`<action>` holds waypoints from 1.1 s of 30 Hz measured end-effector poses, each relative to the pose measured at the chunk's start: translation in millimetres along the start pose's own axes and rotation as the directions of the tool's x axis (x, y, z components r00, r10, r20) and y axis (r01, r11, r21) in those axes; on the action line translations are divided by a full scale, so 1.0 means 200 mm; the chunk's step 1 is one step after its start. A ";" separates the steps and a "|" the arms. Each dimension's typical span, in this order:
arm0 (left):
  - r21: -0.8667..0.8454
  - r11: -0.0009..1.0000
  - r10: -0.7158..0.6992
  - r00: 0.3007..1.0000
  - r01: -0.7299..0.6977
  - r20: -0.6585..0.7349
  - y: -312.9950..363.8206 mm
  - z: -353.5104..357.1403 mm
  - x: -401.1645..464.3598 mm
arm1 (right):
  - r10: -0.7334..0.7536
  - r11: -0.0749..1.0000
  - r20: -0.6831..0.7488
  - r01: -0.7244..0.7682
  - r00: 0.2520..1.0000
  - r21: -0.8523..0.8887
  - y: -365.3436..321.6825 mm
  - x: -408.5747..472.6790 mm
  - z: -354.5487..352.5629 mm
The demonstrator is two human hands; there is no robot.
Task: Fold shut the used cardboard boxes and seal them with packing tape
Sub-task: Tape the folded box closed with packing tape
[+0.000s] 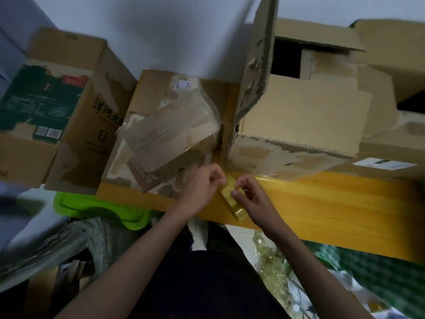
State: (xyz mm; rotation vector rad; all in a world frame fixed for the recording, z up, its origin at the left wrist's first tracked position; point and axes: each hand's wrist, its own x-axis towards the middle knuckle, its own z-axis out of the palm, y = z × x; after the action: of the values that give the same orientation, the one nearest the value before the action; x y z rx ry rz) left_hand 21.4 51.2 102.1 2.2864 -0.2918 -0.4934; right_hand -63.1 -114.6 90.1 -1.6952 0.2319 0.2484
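Observation:
A roll of yellowish packing tape [232, 199] sits between my two hands at the front edge of a large yellow-taped box [333, 203]. My left hand [202, 187] pinches the tape's upper end with thumb and fingertips. My right hand [250, 192] grips the roll from the right, fingers curled over it. A small, worn cardboard box [170, 134] wrapped in old clear tape lies tilted on the large box, just behind my left hand. To its right stands a bigger torn box [299, 120] with one flap [257, 56] raised upright.
A tall printed carton [76, 111] stands at the left against the white wall. More open cartons [379, 65] are stacked at the back right. A bright green plastic lid [103, 208], crumpled plastic wrap [57, 245] and green netting [372, 270] lie on the floor around my legs.

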 end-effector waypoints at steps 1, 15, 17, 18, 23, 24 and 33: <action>-0.013 0.999 -0.047 0.997 0.048 0.056 0.02 0.02 0.02 | -0.004 1.000 -0.012 0.004 1.000 0.000 0.02 -0.03 -0.02; 0.228 0.969 -0.128 0.983 0.096 0.131 -0.06 0.15 -0.02 | 0.094 0.837 -0.193 -0.183 0.977 -0.516 0.55 0.09 -0.23; 0.206 0.975 -0.103 0.990 0.082 0.092 -0.10 0.05 -0.01 | 0.111 0.714 -0.187 -0.209 0.976 -0.668 0.65 0.10 -0.24; 0.209 0.976 -0.074 0.995 0.059 0.062 -0.12 0.00 -0.01 | 0.121 0.663 -0.189 -0.221 0.974 -0.715 0.68 0.10 -0.23; 0.233 0.970 -0.047 0.993 0.071 -0.107 -0.23 -0.22 0.02 | 0.154 0.551 -0.214 -0.264 0.964 -0.792 0.72 0.08 -0.19; 0.258 0.964 -0.023 0.991 0.058 -0.135 -0.25 -0.25 0.04 | 0.154 0.531 -0.228 -0.275 0.962 -0.802 0.72 0.09 -0.18; 0.556 0.829 0.104 0.993 -0.056 -0.055 -0.49 -0.35 0.24 | -0.222 0.802 -0.135 0.102 0.966 -0.588 0.10 0.29 0.20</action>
State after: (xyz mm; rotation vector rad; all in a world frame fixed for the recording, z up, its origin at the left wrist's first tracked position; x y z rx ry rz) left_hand 100.7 144.7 62.1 2.8367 -0.5462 -0.2880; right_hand -15.6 -78.2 49.0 -2.3424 0.1618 0.0119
